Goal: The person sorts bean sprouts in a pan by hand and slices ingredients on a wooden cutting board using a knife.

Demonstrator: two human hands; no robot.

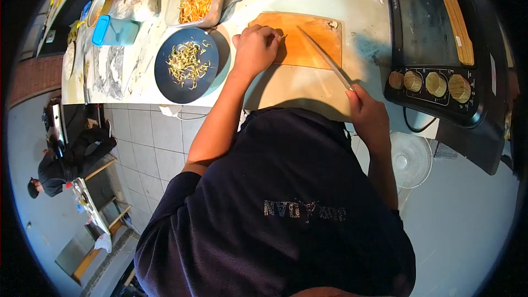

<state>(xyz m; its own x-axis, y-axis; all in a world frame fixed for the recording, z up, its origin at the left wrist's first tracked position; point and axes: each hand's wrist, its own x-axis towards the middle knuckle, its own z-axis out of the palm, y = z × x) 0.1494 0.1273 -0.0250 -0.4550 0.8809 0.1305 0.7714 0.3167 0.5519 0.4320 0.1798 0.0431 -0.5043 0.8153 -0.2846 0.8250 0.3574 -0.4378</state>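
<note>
My right hand grips the handle of a long knife. Its blade lies slantwise over the wooden cutting board, tip pointing away and to the left. At the board's left edge my left hand is closed, fingers curled together; a thin bit shows by the fingertips, too small to name. A small pale scrap sits at the board's far right corner. Left of my left hand stands a dark bowl with bean sprouts in it.
Behind the bowl is a clear plastic container of orange and pale shreds. A blue-lidded box stands further left. At right is a black appliance with several knobs; a fan stands below. Another person is far left.
</note>
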